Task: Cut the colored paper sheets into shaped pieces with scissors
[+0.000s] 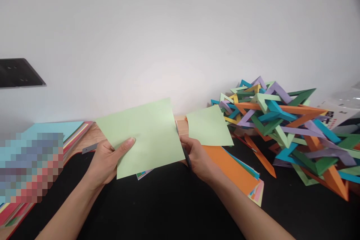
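Note:
A light green sheet of paper (149,131) is raised above the table, pinched at its lower left by my left hand (108,157), thumb on top. At the sheet's right edge my right hand (198,155) is closed around scissors (188,158). Their dark handle loop shows below the fingers and a bit of blade above; how far the blades are apart is hidden. Just right of the hand, a smaller light green piece of paper (209,127) lies on a stack of coloured paper topped with an orange sheet (232,167).
A pile of folded paper star shapes (281,116) rises at the right, with a flat orange strip (261,155) beside it. Stacked coloured paper (70,127) stands at the left near a grey metal ruler (90,149). A black mat (157,206) covers the wooden table; behind is a white wall.

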`<move>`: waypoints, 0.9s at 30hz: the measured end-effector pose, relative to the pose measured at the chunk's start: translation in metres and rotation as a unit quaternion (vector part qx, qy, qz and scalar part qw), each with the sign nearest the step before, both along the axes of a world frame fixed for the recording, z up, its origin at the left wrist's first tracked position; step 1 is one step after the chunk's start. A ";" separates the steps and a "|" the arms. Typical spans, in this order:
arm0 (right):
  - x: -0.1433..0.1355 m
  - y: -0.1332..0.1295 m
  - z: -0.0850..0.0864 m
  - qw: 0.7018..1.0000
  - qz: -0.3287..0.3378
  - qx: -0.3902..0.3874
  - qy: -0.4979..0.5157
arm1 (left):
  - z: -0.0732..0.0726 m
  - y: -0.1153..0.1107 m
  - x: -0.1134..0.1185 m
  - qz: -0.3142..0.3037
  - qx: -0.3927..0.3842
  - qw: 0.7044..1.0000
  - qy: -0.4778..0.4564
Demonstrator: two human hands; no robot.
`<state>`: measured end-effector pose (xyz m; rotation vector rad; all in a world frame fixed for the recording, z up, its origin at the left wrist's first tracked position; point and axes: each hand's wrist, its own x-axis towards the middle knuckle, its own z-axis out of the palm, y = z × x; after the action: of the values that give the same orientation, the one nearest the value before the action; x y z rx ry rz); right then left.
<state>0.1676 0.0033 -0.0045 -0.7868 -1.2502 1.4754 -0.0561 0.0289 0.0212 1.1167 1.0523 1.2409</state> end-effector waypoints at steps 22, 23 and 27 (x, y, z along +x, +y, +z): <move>-0.001 0.000 0.001 1.000 -0.024 -0.020 -0.003 | 0.001 0.000 0.003 0.009 -0.016 1.000 0.010; -0.001 0.001 0.000 0.999 -0.025 -0.020 -0.002 | 0.001 0.000 0.003 0.010 -0.016 1.000 0.009; -0.002 0.001 -0.002 0.999 -0.032 -0.021 -0.013 | 0.000 0.001 0.002 0.002 -0.014 1.000 -0.005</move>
<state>0.1651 0.0047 -0.0065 -0.8676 -1.2064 1.4476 -0.0540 0.0295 0.0212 1.0868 1.0626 1.2298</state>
